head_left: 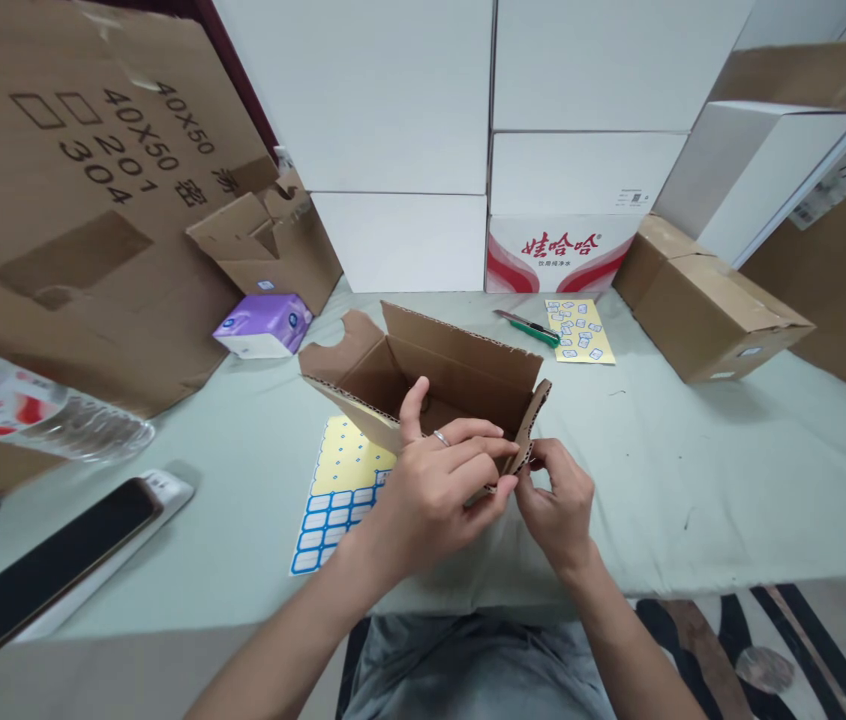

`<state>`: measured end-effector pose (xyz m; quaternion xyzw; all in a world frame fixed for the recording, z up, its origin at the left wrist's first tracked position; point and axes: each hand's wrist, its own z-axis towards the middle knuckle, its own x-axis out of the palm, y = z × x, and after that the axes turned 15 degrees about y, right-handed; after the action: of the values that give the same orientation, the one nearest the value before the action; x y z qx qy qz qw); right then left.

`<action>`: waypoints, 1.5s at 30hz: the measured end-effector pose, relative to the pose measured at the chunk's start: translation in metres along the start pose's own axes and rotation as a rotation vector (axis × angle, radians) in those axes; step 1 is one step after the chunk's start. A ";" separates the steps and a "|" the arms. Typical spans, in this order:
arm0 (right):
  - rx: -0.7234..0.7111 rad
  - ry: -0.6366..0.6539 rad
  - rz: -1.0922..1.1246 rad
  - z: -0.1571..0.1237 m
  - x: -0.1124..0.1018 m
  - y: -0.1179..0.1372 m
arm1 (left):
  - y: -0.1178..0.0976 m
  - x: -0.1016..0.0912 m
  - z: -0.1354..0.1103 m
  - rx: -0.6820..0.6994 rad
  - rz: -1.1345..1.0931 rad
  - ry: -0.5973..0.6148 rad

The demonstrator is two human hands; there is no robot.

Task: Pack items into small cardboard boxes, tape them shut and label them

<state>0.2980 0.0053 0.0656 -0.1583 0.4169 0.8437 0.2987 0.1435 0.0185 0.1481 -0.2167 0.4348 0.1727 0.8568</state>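
Observation:
An open brown cardboard box [460, 350] stands in front of me with its inside showing. My left hand [449, 480], wearing a ring, lies across its near right corner. The fingers are pressed against the right end flap, and the index finger points up over the near wall. At the outer side of that same corner, my right hand [562, 500] is closed in a pinch at the flap's lower edge. Exactly what its fingertips grip is hidden. Partly under the box and my left arm lies a sheet of blue-bordered labels [329, 515].
A green utility knife [532, 328] lies beside a yellow sticker sheet [580, 332] behind the box. Left are a purple tissue pack [265, 325], a water bottle [40, 410] and a phone [55, 570]. A closed carton [715, 300] sits right; white boxes [400, 240] line the back.

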 end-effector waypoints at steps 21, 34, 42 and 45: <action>0.524 0.383 -0.537 0.121 -0.050 -0.199 | -0.001 -0.003 -0.005 -0.059 0.003 0.006; 0.506 0.338 -0.487 0.112 -0.070 -0.168 | 0.010 -0.018 -0.018 0.056 -0.301 -0.021; 0.279 0.290 0.057 0.046 -0.068 -0.075 | 0.033 -0.058 -0.052 -0.407 -1.068 -0.689; 0.108 0.511 0.203 0.046 -0.064 -0.034 | 0.030 -0.047 -0.049 -0.373 -1.233 -0.621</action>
<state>0.3683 0.0343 0.1055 -0.3070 0.5368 0.7787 0.1059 0.0695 0.0134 0.1535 -0.5068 -0.0679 -0.2181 0.8312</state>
